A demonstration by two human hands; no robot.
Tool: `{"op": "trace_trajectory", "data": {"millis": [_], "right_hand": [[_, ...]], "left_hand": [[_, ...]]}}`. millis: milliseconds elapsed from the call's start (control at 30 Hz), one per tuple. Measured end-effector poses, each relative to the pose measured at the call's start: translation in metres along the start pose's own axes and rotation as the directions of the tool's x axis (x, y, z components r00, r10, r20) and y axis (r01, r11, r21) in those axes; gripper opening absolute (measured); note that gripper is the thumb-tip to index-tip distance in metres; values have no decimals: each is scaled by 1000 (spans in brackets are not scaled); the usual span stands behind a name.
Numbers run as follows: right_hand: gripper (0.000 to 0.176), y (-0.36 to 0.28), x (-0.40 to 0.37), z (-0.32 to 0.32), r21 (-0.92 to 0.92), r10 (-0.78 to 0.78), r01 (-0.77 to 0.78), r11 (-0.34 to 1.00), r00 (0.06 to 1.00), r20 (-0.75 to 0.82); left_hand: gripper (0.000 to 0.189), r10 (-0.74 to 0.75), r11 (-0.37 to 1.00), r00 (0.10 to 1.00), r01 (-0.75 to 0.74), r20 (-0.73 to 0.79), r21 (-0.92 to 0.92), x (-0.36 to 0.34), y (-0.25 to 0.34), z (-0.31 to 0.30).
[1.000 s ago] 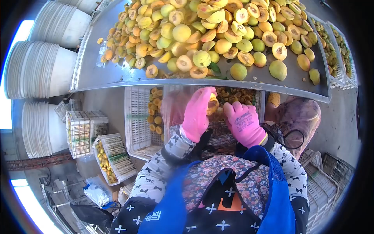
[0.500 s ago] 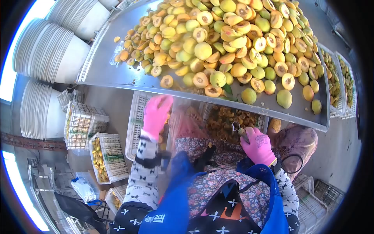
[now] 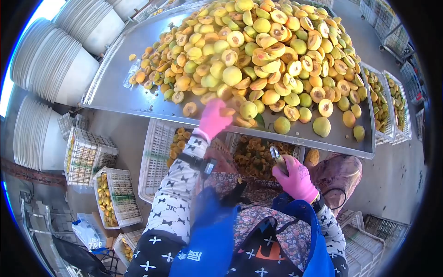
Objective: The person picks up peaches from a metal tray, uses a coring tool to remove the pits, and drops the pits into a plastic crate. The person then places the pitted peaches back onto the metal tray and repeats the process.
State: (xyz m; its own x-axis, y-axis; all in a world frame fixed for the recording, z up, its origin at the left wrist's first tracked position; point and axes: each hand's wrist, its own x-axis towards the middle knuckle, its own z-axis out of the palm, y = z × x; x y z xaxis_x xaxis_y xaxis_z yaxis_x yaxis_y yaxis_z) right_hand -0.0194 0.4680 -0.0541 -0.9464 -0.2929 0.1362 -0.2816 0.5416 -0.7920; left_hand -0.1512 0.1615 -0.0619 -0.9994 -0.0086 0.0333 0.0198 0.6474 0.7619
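Note:
My left hand (image 3: 215, 119), in a pink glove, is at the near edge of the metal table (image 3: 152, 108). Its fingers close around a peach half (image 3: 226, 111), somewhat blurred by motion. Beyond it rises a big pile of halved and whole yellow-green peaches (image 3: 258, 60), many halves with their pits in. My right hand (image 3: 295, 177), gloved in pink too, grips a pitting spoon (image 3: 277, 157) by its handle, the curved metal tip pointing up and away. Under the table edge, a crate of scooped-out peach pieces (image 3: 256, 159) sits between my knees.
Left of my lap stands a white crate (image 3: 150, 161) with peach halves in it. More filled crates (image 3: 117, 198) are on the floor at the left, below stacked white tubs (image 3: 55, 64). Crates of fruit (image 3: 400, 111) stand right of the table. A plastic bottle (image 3: 131, 74) lies on it.
My left hand has moved from above the left crate, up and right to the table edge, and closed on a peach half. The right hand keeps hold of the pitting spoon. The view has shifted slightly.

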Motion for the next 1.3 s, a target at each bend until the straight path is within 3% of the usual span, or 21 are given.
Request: {"op": "trace_trajectory", "data": {"millis": [67, 100, 200, 267, 333, 400, 500, 567, 633, 700, 733, 767, 833, 933, 1000, 1067, 1133, 1167, 1200, 1233, 1300], "right_hand": [[34, -15, 11, -3, 92, -64, 66, 994, 998, -21], [35, -25, 18, -4, 127, -85, 90, 988, 996, -39], [37, -46, 30, 0, 109, -163, 173, 979, 982, -92], [38, -50, 37, 0, 36, -211, 218, 975, 968, -139], [32, -49, 42, -4, -164, -233, 209, 964, 961, -147], [33, -44, 40, -5, -348, -249, 187, 919, 958, -144], [35, -39, 36, -10, -453, -221, 148, 879, 969, -113], [34, -36, 34, -14, -510, -210, 142, 848, 975, -78], [32, -33, 32, -15, -569, -232, 166, 805, 972, -44], [30, -26, 31, -14, -593, -204, 173, 787, 979, 15], [30, -24, 30, -12, -604, -189, 176, 777, 981, 43], [29, -24, 30, -11, -555, -127, 150, 818, 989, 80], [26, -19, 25, -2, -370, -108, 125, 921, 992, 68], [25, -20, 19, 3, -215, -61, 76, 974, 995, 73], [24, -21, 14, 4, -216, -42, 59, 975, 996, 84], [23, -18, 19, -1, -279, -52, 74, 958, 995, 84], [23, -13, 23, -12, -273, -123, 136, 952, 990, 65], [24, -11, 24, -13, -171, -140, 142, 975, 990, 23], [26, -13, 27, -15, -69, -155, 153, 986, 988, -22], [27, -18, 27, -19, 214, 46, -54, 975, 998, 44], [31, -43, 29, -34, 644, 339, -462, 610, 886, 315]], "left_hand": [[50, -39, 907, 996, 5, -74, -420, -14, -8, 5], [50, -69, 670, 998, 52, 8, -741, -20, 10, 5], [46, 107, 177, 987, 98, 118, -979, -46, 74, 8], [42, 184, 514, 982, -68, 33, -855, -58, 100, 22], [39, 198, 541, 978, -58, 61, -839, -65, 112, 33], [35, 142, 283, 971, 144, 190, -948, -71, 118, 41], [33, 187, 538, 976, -9, 109, -843, -80, 126, 49], [33, 174, 492, 979, 9, 109, -871, -82, 127, 53], [32, 151, 317, 981, 73, 126, -946, -86, 125, 57], [33, 103, 455, 985, 76, 137, -887, -90, 123, 58], [33, 74, 435, 984, 112, 160, -893, -91, 122, 59], [33, 45, 414, 982, 148, 183, -898, -92, 121, 60], [34, -13, 176, 962, 271, 273, -946, -94, 118, 64], [34, 210, 523, 977, -89, 27, -848, -100, 106, 73], [34, 191, 531, 981, -77, 31, -844, -103, 106, 75], [35, 281, 749, 960, -207, 19, -629, -98, 111, 69], [36, 450, 893, 889, -447, 87, -44, -91, 117, 55], [37, 273, 854, 955, -184, 118, -487, -88, 119, 56], [38, 122, 581, 966, 117, 228, -806, -84, 121, 59], [39, 35, 150, 922, 376, 385, -915, -82, 123, 60], [41, 66, 155, 945, 307, 320, -939, -87, 126, 62]]}}
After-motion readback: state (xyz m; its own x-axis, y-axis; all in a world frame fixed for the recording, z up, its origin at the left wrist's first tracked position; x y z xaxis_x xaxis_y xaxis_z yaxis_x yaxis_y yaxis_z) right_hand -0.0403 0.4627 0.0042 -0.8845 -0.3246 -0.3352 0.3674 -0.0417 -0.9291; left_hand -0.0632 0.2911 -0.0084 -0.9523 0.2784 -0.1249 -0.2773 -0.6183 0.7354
